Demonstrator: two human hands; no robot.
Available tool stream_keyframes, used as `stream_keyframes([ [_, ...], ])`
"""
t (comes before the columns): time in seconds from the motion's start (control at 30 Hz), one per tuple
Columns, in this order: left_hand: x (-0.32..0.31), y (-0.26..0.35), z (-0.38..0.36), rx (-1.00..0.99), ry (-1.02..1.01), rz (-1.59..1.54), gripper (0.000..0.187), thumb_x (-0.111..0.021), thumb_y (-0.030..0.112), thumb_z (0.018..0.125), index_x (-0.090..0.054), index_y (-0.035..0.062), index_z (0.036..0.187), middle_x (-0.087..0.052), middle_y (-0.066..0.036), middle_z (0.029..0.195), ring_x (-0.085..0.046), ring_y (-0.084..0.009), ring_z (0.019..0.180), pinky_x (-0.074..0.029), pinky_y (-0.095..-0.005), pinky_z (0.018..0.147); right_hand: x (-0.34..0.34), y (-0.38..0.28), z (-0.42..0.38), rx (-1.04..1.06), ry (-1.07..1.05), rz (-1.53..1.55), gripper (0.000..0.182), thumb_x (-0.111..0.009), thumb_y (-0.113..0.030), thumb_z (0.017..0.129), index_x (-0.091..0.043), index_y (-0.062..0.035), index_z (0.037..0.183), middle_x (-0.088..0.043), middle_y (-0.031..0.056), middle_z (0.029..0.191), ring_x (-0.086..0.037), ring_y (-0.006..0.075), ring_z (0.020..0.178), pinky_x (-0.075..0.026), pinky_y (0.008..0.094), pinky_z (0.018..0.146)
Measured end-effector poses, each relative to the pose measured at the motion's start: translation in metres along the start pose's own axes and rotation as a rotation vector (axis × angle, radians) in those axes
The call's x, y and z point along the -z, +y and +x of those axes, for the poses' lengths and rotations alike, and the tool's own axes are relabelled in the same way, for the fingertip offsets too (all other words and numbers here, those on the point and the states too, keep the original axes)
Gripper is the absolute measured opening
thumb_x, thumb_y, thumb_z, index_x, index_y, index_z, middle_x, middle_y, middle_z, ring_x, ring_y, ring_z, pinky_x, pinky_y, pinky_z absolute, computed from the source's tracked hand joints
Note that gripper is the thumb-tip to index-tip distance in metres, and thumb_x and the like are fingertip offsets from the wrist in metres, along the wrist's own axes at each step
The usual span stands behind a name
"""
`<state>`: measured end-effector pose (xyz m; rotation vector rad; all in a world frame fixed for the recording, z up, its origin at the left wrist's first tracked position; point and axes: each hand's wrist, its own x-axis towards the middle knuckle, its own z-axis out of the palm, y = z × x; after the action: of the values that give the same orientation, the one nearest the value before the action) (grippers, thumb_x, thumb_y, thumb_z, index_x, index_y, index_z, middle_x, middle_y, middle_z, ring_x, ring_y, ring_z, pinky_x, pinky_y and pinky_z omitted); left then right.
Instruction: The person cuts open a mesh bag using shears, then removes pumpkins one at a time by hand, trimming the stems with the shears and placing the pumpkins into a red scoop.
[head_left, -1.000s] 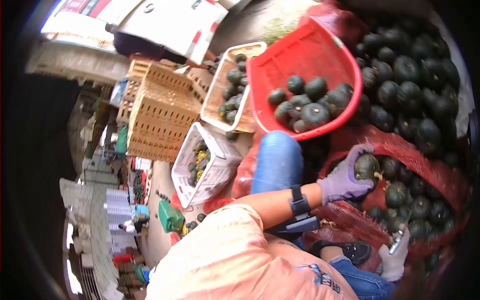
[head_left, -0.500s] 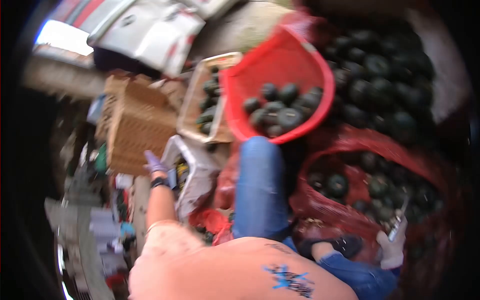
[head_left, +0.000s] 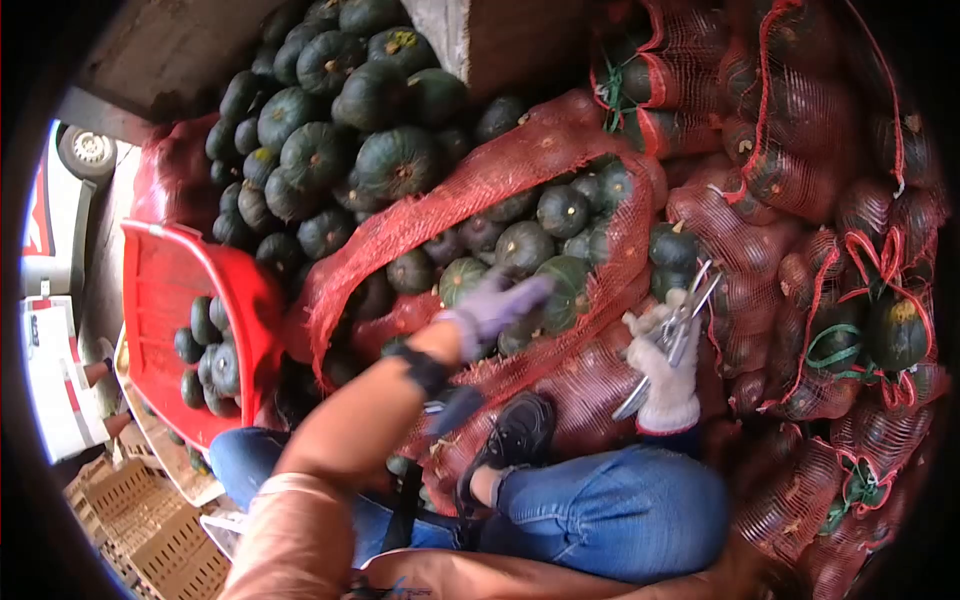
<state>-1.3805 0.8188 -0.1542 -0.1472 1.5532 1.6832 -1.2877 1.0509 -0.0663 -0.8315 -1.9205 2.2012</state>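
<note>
My left hand [head_left: 500, 306], in a thin purple glove, reaches over an open red mesh sack [head_left: 390, 240] of dark green pumpkins. Its fingers are stretched out, with the fingertips right at a striped green pumpkin [head_left: 566, 290]; the hand is slightly blurred. More pumpkins, such as a round one [head_left: 524, 247] with a pale stem spot, lie just beyond it. On the right, my right hand [head_left: 662, 375] wears a white knitted glove and is closed around metal shears [head_left: 688, 325]. Their two blades point up and away from me, over the sack's right edge.
A large heap of pumpkins [head_left: 335, 135] rises at the back left. A red tub [head_left: 160, 300] with several small pumpkins stands left, with tan crates [head_left: 150, 515] nearer me. Filled mesh sacks [head_left: 745, 235] crowd the right side. My bent knee [head_left: 640, 510] is in front.
My view has swung right, from the boxes and tub to the open sack. My left hand has moved from beside a cardboard box to over the pumpkins; my right hand still holds the shears.
</note>
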Motion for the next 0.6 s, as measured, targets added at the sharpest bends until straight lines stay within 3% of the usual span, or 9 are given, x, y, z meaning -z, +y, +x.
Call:
stream_keyframes([
  [0.03, -0.03, -0.007, 0.024, 0.02, -0.038, -0.132, 0.096, -0.076, 0.05, 0.079, -0.034, -0.0052, 0.144, -0.061, -0.023, 0.127, -0.061, -0.0276, 0.115, -0.048, -0.0374, 0.099, 0.002, 0.008, 0.001, -0.084, 0.035, 0.011, 0.077, -0.058, 0.019, 0.065, -0.037, -0.0098, 0.133, -0.049, 0.0006, 0.099, -0.054, 0.0134, 0.086, -0.053, 0.0364, 0.09],
  [0.1, -0.079, 0.015, 0.018, 0.037, 0.474, 0.438, 0.094, -0.083, 0.046, 0.069, -0.043, -0.0021, 0.139, -0.061, -0.022, 0.124, -0.061, -0.032, 0.112, -0.049, -0.0383, 0.099, 0.005, 0.019, 0.002, -0.161, 0.08, -0.007, 0.077, -0.061, 0.018, 0.064, -0.038, -0.0106, 0.132, -0.049, -0.0007, 0.096, -0.054, 0.0133, 0.084, -0.053, 0.0351, 0.084],
  [0.27, -0.047, -0.033, -0.042, -0.274, 0.319, 0.567, 0.103, -0.09, 0.042, 0.061, -0.04, -0.0012, 0.139, -0.05, -0.023, 0.135, -0.052, -0.0329, 0.124, -0.043, -0.0419, 0.106, 0.012, 0.029, -0.004, -0.169, 0.042, -0.048, 0.083, -0.064, 0.017, 0.063, -0.038, -0.0106, 0.137, -0.051, -0.0022, 0.095, -0.056, 0.012, 0.085, -0.054, 0.0348, 0.079],
  [0.3, -0.029, -0.034, -0.064, -0.286, 0.286, 0.586, 0.103, -0.091, 0.04, 0.06, -0.04, -0.001, 0.139, -0.05, -0.02, 0.135, -0.051, -0.0303, 0.124, -0.043, -0.042, 0.106, 0.017, 0.044, 0.001, -0.099, 0.077, -0.163, 0.06, -0.068, 0.004, 0.075, -0.049, -0.0154, 0.128, -0.057, -0.0054, 0.084, -0.057, 0.01, 0.074, -0.054, 0.034, 0.072],
  [0.33, -0.004, -0.065, -0.074, -0.201, 0.233, 0.177, 0.098, -0.093, 0.031, 0.062, -0.04, 0.0022, 0.14, -0.052, -0.014, 0.131, -0.051, -0.0245, 0.122, -0.045, -0.0398, 0.104, 0.021, 0.048, 0.005, -0.12, 0.089, -0.174, 0.06, -0.068, 0.004, 0.075, -0.049, -0.0159, 0.129, -0.057, -0.0051, 0.084, -0.057, 0.0101, 0.073, -0.053, 0.0335, 0.071],
  [0.37, 0.02, -0.023, -0.104, -0.131, 0.288, 0.276, 0.089, -0.092, 0.018, 0.066, -0.041, 0.0063, 0.138, -0.053, -0.008, 0.126, -0.053, -0.0195, 0.116, -0.048, -0.0364, 0.099, 0.019, 0.046, 0.008, -0.147, 0.09, -0.158, 0.061, -0.069, 0.004, 0.076, -0.048, -0.0165, 0.129, -0.056, -0.0048, 0.085, -0.057, 0.0101, 0.073, -0.053, 0.033, 0.069],
  [0.47, 0.109, 0.024, -0.136, -0.113, 0.457, -0.178, 0.066, -0.087, 0.018, 0.072, -0.048, 0.0063, 0.125, -0.062, -0.006, 0.111, -0.061, -0.017, 0.103, -0.054, -0.0361, 0.089, 0.019, 0.04, 0.014, -0.2, 0.075, -0.132, 0.063, -0.07, 0.003, 0.077, -0.045, -0.0183, 0.131, -0.056, -0.0039, 0.086, -0.056, 0.0104, 0.07, -0.052, 0.0316, 0.065],
  [0.57, 0.279, 0.063, -0.122, -0.605, 0.658, 1.256, 0.045, -0.066, 0.017, 0.084, -0.052, 0.0067, 0.125, -0.061, -0.009, 0.107, -0.06, -0.0243, 0.1, -0.049, -0.04, 0.092, 0.019, 0.039, 0.014, -0.222, 0.062, -0.138, 0.066, -0.072, 0.003, 0.079, -0.043, -0.02, 0.134, -0.056, -0.003, 0.087, -0.056, 0.0106, 0.067, -0.052, 0.0302, 0.06],
  [0.6, 0.287, 0.095, -0.121, -0.714, 0.704, 0.898, 0.04, -0.059, 0.02, 0.092, -0.051, 0.0074, 0.128, -0.06, -0.009, 0.107, -0.059, -0.0236, 0.1, -0.049, -0.0394, 0.095, 0.017, 0.039, 0.013, -0.231, 0.056, -0.149, 0.067, -0.072, 0.002, 0.079, -0.042, -0.0206, 0.134, -0.056, -0.0027, 0.087, -0.055, 0.0107, 0.066, -0.051, 0.0298, 0.059],
])
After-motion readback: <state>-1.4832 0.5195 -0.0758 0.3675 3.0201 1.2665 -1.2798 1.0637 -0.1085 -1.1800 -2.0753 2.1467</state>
